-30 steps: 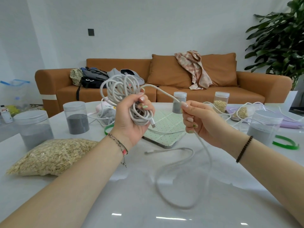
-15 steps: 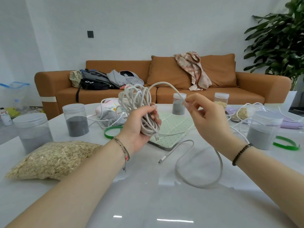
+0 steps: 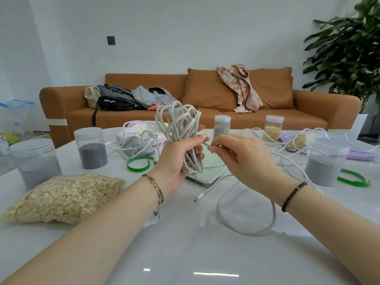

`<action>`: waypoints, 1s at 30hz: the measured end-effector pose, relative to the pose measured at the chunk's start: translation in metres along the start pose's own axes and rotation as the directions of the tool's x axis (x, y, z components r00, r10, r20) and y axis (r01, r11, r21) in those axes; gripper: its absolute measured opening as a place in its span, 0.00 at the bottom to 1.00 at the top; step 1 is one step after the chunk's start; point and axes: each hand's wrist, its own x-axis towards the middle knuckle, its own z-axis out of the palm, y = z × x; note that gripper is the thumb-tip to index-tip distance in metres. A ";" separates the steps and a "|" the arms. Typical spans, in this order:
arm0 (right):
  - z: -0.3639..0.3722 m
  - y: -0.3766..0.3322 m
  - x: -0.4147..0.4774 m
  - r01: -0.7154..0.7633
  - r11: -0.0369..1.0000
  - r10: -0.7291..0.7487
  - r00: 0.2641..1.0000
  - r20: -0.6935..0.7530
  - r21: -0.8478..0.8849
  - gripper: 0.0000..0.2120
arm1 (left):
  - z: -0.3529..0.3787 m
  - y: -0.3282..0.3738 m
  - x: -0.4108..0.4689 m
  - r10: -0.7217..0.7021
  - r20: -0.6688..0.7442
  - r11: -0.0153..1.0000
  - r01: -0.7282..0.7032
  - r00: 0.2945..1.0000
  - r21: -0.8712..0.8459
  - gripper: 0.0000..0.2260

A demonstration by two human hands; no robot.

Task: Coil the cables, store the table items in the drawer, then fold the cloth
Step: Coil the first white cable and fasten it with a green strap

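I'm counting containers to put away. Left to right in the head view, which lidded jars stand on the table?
Wide clear plastic jar of pale grey powder, clear jar of dark grey powder, slim jar of grey powder, slim jar of oat flakes, wide right-hand jar of grey powder.

Glossy white table; matt braided cable.

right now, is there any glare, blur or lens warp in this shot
Head view: soft, even daylight, with white glare streaks on the glossy table near the bottom edge; head view: wide-angle warp stretches the forearms towards the corners; head view: the cable, left hand and right hand are sharp.
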 end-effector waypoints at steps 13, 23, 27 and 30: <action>0.006 0.002 0.002 -0.547 0.738 0.421 0.831 0.365 0.395 0.11 | -0.029 0.017 0.022 0.073 -0.355 0.909 -0.208 0.932 -0.362 0.16; -0.003 -0.006 0.001 -0.363 0.832 0.347 0.931 0.118 0.419 0.08 | -0.034 0.025 0.020 -0.083 -0.449 0.909 -0.117 0.890 -0.400 0.12; -0.007 -0.009 0.003 -0.329 0.773 0.358 0.932 0.055 0.543 0.11 | -0.020 0.021 0.011 -0.120 -0.234 0.936 0.031 0.965 -0.351 0.09; -0.008 -0.012 0.003 -0.344 0.696 0.411 0.911 0.042 0.630 0.15 | -0.012 0.017 0.008 -0.170 -0.130 0.953 0.130 0.977 -0.275 0.06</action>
